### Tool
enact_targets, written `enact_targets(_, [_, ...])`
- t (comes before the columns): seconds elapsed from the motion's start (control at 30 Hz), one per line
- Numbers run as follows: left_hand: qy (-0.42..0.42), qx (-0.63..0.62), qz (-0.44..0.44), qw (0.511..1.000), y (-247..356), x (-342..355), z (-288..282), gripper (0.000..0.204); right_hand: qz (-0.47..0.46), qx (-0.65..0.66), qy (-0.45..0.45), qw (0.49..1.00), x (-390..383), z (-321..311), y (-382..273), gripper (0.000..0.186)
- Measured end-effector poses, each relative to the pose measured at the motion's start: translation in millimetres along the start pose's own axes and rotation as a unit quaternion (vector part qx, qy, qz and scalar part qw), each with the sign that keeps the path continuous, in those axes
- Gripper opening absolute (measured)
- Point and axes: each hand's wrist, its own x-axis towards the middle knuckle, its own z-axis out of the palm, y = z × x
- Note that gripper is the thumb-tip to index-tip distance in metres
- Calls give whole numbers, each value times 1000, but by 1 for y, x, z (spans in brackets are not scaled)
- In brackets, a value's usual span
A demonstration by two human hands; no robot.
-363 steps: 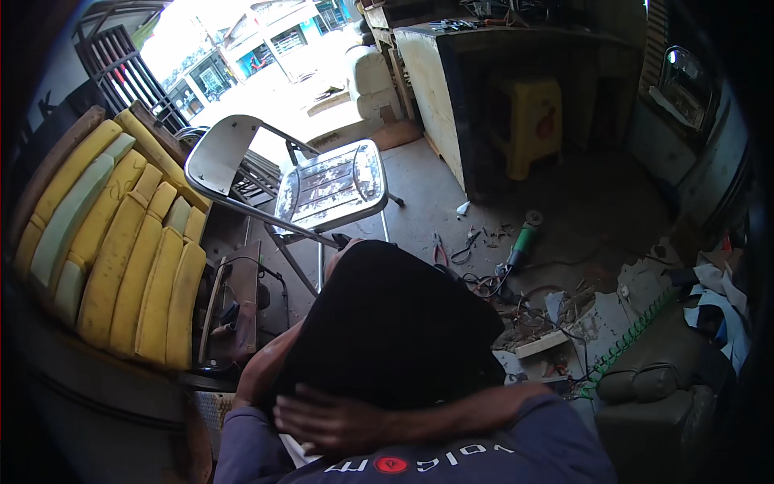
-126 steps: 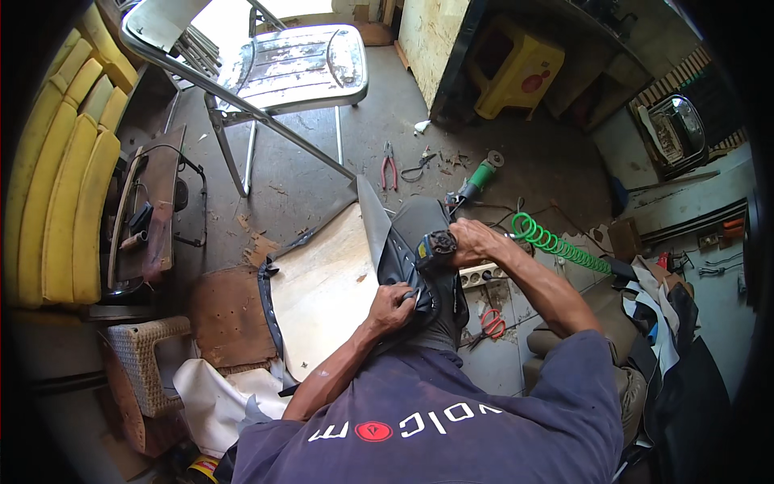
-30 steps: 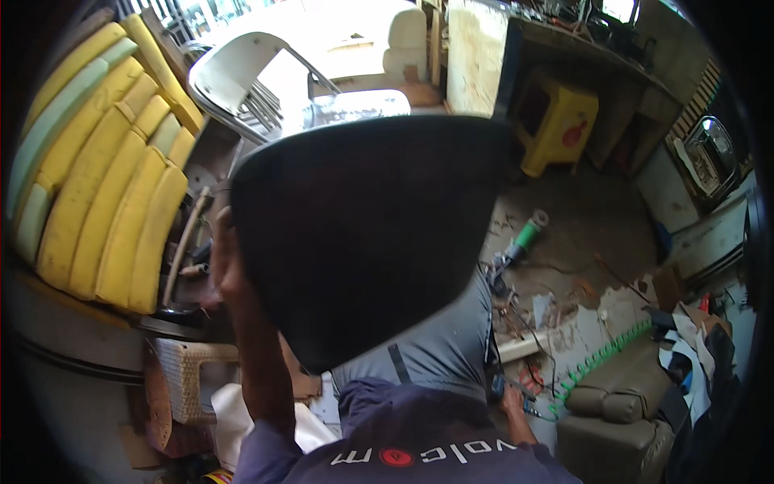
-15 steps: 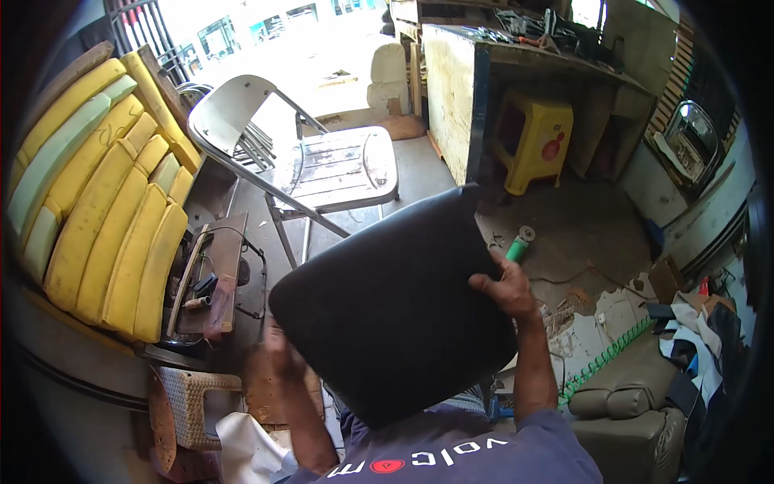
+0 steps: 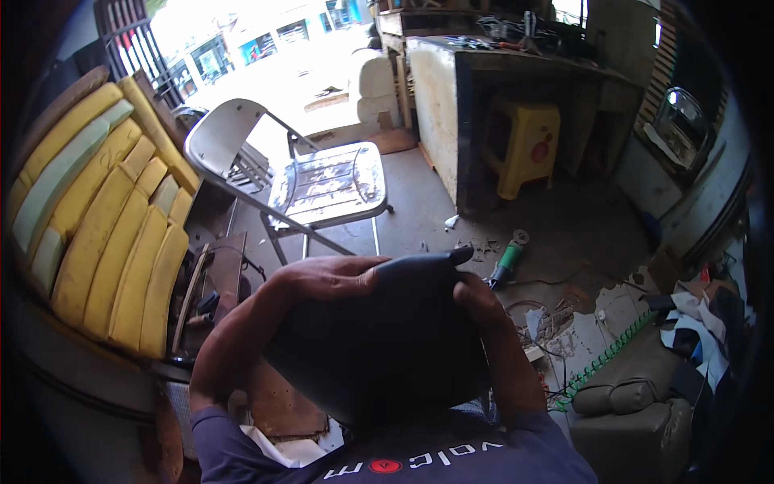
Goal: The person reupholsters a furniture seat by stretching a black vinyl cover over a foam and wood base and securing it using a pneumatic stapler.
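Observation:
A black padded seat panel [image 5: 379,347] with rounded corners stands tilted in front of my body. My left hand [image 5: 334,277] reaches over its far left edge, the fingers laid along the top and curled round it. At the far right corner my right hand [image 5: 477,300] grips the side edge, its thumb on the face turned to me and its other fingers hidden behind. The panel's back side and lower edge are out of sight.
Ahead stands a metal folding chair [image 5: 330,181]. Yellow foam pieces [image 5: 121,266] are stacked at left. A green power tool [image 5: 509,260] lies on the floor, with a coiled green hose [image 5: 605,363] near a brown cushioned seat [image 5: 629,431]. A yellow stool [image 5: 528,149] sits under the workbench [image 5: 435,109].
My left hand has moved from the panel's lower left side up to its far edge. The panel has tipped and come lower, and my right hand keeps hold of its right side.

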Motion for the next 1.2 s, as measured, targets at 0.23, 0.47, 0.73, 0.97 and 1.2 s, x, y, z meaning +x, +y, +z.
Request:
enact_targets(0.23, [-72, -127, 69, 987, 13, 35, 11, 106, -86, -38, 98, 991, 4, 33, -46, 30])
enact_targets(0.47, [-97, -118, 100, 983, 33, 87, 6, 145, -67, -192, -3, 979, 4, 37, -67, 37])
enact_targets(0.73, [-72, 128, 39, 988, 58, 76, -19, 113, 4, -178, -46, 983, -12, 51, -88, 51])
enact_targets(0.97, [-80, 237, -82, 965, 105, 39, -18, 77, -5, -253, -15, 967, -14, 58, -93, 48])
enact_targets(1.2, [188, 260, 91, 943, 68, 22, 32, 42, -19, -193, 64, 979, -9, 52, -66, 40])
